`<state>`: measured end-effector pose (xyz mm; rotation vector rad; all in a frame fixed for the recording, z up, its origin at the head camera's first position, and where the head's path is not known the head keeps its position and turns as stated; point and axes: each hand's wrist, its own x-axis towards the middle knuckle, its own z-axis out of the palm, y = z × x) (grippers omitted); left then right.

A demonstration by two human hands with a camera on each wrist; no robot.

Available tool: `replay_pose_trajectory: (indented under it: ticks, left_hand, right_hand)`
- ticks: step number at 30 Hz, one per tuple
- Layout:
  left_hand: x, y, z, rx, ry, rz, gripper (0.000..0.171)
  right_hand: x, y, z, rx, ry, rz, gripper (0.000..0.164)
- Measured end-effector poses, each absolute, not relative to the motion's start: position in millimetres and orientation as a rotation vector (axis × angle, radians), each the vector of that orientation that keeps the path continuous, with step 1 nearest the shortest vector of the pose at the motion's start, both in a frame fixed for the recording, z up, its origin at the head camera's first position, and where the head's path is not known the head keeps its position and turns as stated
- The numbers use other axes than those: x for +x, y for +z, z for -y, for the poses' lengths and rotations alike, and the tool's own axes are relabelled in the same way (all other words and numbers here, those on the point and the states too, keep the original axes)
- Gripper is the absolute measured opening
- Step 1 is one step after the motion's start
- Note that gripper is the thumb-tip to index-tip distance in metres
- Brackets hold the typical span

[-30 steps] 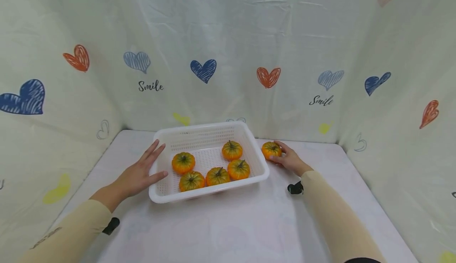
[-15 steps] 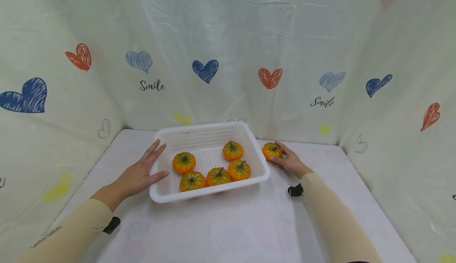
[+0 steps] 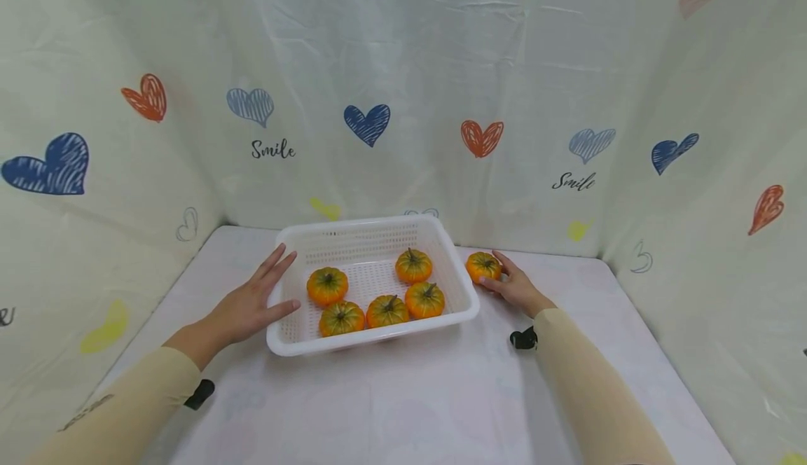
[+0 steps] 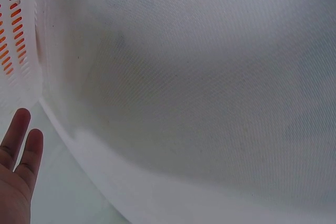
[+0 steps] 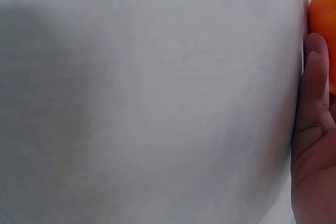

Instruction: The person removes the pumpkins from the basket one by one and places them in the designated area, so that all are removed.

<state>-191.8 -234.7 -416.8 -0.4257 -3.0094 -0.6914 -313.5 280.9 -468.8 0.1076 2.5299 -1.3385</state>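
Observation:
A white plastic basket (image 3: 378, 339) holds several small orange-and-green pumpkins, among them a pumpkin (image 3: 327, 286) at its left and a pumpkin (image 3: 413, 265) toward the back right. Just outside the basket's right wall, one more pumpkin (image 3: 483, 267) sits on the table. My right hand (image 3: 517, 290) grips that pumpkin from its right side, thumb in front and fingers behind; the right wrist view shows the orange skin against the fingers (image 5: 315, 74). At the basket's left rim, my left hand (image 3: 249, 307) has its fingers spread and holds nothing. Whether it touches the rim cannot be told.
The table (image 3: 391, 409) has a white cover. A pale curtain (image 3: 403, 45) printed with hearts and "Smile" encloses the back and both sides. The basket stands near the table's back edge, slightly turned.
The head view has shifted slightly. Both hands, the basket and the pumpkins keep their places relative to one another.

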Motion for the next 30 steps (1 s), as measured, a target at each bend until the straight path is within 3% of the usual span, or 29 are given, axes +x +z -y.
replay_pose_trajectory:
  ticks: [21, 30]
  left_hand:
    - [-193.2, -418.0, 239.0, -0.454, -0.730, 3.033, 0.090]
    - [-193.6, -417.6, 238.8, -0.462, -0.735, 3.028, 0.089]
  right_hand:
    - [-310.2, -466.1, -285.4, 0.081, -1.291, -2.525, 0.105]
    - [-307.5, -416.8, -302.1, -0.002, -1.121, -2.545, 0.095]
